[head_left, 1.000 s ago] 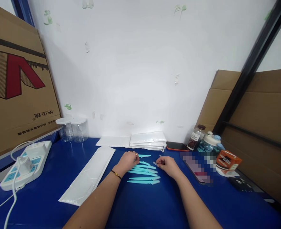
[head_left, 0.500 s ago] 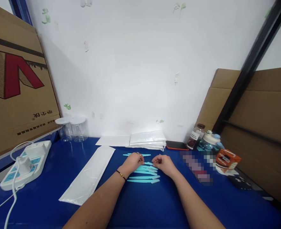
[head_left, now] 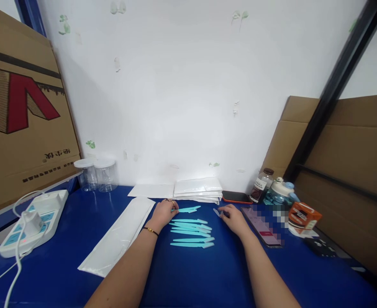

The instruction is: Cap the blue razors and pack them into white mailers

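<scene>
Several thin turquoise sticks with pale blade-like ends (head_left: 191, 240) lie side by side on the blue table, in loose groups. My left hand (head_left: 165, 212) is closed at the left end of the turquoise sticks farthest back (head_left: 188, 209), its fingertips on them. To the right of the sticks, my right hand (head_left: 232, 217) is closed in a pinch on a small translucent piece (head_left: 216, 212), which sticks out to the left of the fingertips. The tips of the fingers on that piece are partly hidden.
White packets (head_left: 198, 186) are stacked by the wall, and a long white packet (head_left: 118, 235) lies left. A power strip (head_left: 34, 222) stands far left; phone (head_left: 237, 197), bottle (head_left: 261, 185), jug (head_left: 280, 192) and orange box (head_left: 304, 217) are at right.
My left hand has moved left and slightly back, to the end of the rear sticks. My right hand has moved right, away from the sticks, and the small translucent piece now shows at its fingertips.
</scene>
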A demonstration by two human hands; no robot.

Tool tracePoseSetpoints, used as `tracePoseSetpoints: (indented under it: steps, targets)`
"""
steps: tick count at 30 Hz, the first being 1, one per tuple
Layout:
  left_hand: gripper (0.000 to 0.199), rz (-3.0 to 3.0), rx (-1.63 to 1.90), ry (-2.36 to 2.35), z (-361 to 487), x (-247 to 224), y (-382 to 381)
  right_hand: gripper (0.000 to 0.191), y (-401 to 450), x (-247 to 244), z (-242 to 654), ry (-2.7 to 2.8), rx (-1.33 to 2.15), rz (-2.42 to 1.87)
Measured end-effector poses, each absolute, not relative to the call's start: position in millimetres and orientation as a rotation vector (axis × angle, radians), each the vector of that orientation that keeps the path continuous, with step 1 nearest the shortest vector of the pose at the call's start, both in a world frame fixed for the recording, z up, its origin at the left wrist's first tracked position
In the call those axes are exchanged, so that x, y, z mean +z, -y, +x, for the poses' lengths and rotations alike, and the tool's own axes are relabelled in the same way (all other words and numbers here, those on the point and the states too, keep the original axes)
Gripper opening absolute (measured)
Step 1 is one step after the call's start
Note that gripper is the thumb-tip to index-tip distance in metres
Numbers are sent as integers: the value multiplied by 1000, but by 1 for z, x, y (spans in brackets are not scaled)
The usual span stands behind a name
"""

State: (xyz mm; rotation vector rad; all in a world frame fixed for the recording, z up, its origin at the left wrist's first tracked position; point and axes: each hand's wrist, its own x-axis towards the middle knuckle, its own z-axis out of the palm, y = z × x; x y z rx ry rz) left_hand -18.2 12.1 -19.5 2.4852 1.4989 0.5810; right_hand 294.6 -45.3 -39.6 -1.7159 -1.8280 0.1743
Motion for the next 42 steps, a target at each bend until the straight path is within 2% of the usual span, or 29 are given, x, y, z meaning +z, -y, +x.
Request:
tracePoseSetpoints:
  steps: [5, 9, 17, 20, 23, 26, 42]
  targets:
    - [9, 2451, 553, -1528, -17, -19, -11, 20, 46, -40, 295, 1887, 130, -1845]
    - [10, 2411, 598, -1489, -16, -16, -9, 17, 52, -37, 296, 1926, 175, -1790]
    - [16, 2172, 755, -1115, 2, -12, 4, 14, 52, -36, 290, 1823, 378, -1679]
    - [17, 2124, 728, -1039, 9, -14, 7, 8, 53, -28, 281, 1582, 599, -1526]
    - [17, 2109, 718, -1006, 13, -14, 8, 24, 57, -18, 266, 1256, 903, -1277]
    - [16, 2109, 734, -986, 13, -14, 9, 33, 62, -10, 253, 1130, 1030, -1128]
    - [19, 2073, 718, -968, 17, -20, 8, 35, 69, -7, 236, 1187, 1203, -1081]
